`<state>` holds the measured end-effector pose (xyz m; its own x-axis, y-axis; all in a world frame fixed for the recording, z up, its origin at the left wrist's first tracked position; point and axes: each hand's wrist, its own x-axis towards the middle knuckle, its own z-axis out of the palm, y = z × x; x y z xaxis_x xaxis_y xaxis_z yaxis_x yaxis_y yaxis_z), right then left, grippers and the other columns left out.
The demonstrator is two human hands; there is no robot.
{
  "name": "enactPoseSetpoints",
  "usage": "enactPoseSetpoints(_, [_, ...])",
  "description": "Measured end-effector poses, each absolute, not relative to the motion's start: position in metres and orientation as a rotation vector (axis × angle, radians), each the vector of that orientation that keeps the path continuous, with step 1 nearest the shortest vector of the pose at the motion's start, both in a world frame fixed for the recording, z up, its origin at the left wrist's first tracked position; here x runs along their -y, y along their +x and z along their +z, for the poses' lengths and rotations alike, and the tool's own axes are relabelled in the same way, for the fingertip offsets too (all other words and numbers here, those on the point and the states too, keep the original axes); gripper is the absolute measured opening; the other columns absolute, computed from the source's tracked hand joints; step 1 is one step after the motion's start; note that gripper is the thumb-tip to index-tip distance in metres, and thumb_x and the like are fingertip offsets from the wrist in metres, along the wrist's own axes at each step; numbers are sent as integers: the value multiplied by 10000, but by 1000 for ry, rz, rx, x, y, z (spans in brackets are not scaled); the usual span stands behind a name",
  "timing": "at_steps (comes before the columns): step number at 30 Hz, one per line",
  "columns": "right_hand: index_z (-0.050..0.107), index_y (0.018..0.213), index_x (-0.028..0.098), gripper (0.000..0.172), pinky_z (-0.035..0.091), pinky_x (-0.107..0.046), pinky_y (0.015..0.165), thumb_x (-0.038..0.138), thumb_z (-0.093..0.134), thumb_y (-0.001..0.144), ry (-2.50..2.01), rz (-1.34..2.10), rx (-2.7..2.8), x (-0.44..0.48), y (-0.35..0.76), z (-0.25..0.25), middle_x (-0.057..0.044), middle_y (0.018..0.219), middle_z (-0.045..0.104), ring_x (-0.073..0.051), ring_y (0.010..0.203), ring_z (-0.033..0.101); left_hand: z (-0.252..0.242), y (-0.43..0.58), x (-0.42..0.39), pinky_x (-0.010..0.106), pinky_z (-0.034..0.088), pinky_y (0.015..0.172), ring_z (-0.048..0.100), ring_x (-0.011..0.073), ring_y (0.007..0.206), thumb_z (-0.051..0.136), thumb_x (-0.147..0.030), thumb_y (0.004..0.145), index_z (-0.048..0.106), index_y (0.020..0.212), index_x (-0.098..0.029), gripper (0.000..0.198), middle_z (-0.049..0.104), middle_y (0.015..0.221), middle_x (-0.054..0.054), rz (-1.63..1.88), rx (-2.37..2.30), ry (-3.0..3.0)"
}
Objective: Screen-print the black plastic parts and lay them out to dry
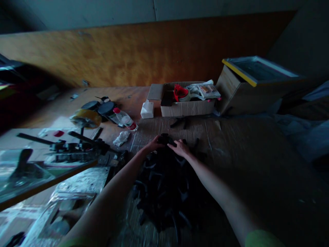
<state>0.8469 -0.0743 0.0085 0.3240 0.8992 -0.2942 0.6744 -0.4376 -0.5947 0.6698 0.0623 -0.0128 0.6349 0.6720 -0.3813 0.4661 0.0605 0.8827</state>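
Both my hands reach forward over a dark heap of black parts (164, 192) on the table. My left hand (152, 145) and my right hand (181, 148) close from either side on one small black part (166, 139) at the far edge of the heap. The fingers curl around it. The scene is dim, so the part's shape is hard to make out.
An open cardboard box (185, 107) with a red tape dispenser (180, 92) stands behind, a larger box (246, 85) to its right. A plastic bottle (125, 120), tape roll (86, 118), white tissue (121, 138) and a black metal tool (77, 147) lie left.
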Motion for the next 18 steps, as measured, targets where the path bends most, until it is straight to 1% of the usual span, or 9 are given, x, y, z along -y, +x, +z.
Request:
enactPoseSetpoints(4, [597, 1364, 215, 713, 514, -358, 922, 733, 564, 874, -2016, 970, 1624, 101, 805, 31, -156, 1354, 592, -288, 1129, 658, 2, 606, -50, 300, 539, 777, 679, 200, 888, 765, -308, 649, 493, 1388, -198, 794, 729, 1023, 39, 193, -957, 1646])
enactPoseSetpoints(7, [560, 1444, 265, 732, 497, -375, 989, 694, 624, 855, -1676, 1132, 1881, 113, 796, 51, -121, 1409, 603, -296, 1214, 629, 21, 570, -38, 307, 541, 781, 692, 210, 879, 720, -376, 698, 515, 1405, -197, 758, 748, 1033, 43, 148, -1051, 1803])
enactPoseSetpoints(9, [623, 1385, 320, 626, 491, -346, 1008, 652, 654, 856, -1498, 1205, 2016, 108, 808, 65, -49, 1378, 652, -266, 1217, 636, 34, 552, -28, 323, 548, 755, 705, 228, 827, 685, -426, 726, 576, 1360, -180, 689, 763, 964, 49, 73, -1149, 1876])
enactPoseSetpoints(10, [673, 1320, 332, 528, 496, -319, 998, 616, 649, 875, -1515, 1182, 2022, 100, 819, 70, -16, 1322, 691, -242, 1187, 655, 39, 545, -22, 331, 551, 751, 712, 241, 828, 668, -451, 745, 604, 1337, -175, 656, 767, 951, 57, 45, -1181, 1906])
enactPoseSetpoints(12, [727, 1231, 292, 380, 495, -300, 996, 505, 587, 950, -1717, 1016, 1916, 75, 849, 76, -18, 1235, 734, -217, 1146, 673, 48, 533, -9, 343, 559, 766, 725, 266, 888, 624, -489, 796, 636, 1314, -174, 606, 773, 988, 77, 37, -1210, 1964])
enactPoseSetpoints(13, [722, 1240, 245, 365, 478, -329, 1031, 435, 548, 980, -1840, 901, 1832, 59, 865, 76, -58, 1262, 719, -232, 1177, 655, 51, 528, -1, 347, 564, 784, 726, 274, 932, 603, -495, 821, 642, 1315, -177, 588, 772, 1029, 85, 55, -1214, 1996])
enactPoseSetpoints(15, [644, 1351, 158, 413, 391, -456, 1132, 308, 520, 987, -2022, 719, 1713, 26, 896, 67, -165, 1443, 583, -310, 1337, 535, 54, 518, 15, 363, 570, 856, 717, 282, 1029, 582, -486, 856, 659, 1297, -187, 539, 758, 1139, 97, 127, -1234, 2065])
enactPoseSetpoints(16, [593, 1408, 152, 458, 349, -518, 1156, 272, 545, 969, -2109, 656, 1678, 10, 908, 59, -190, 1527, 488, -350, 1405, 453, 54, 513, 24, 378, 564, 909, 707, 285, 1079, 582, -474, 865, 675, 1272, -192, 504, 743, 1197, 102, 170, -1250, 2102])
enactPoseSetpoints(18, [517, 1482, 211, 564, 307, -618, 1156, 232, 611, 927, -2275, 572, 1642, -16, 925, 37, -173, 1619, 351, -410, 1480, 312, 53, 505, 43, 411, 532, 1014, 674, 284, 1177, 589, -449, 881, 700, 1225, -209, 433, 702, 1301, 106, 271, -1284, 2182])
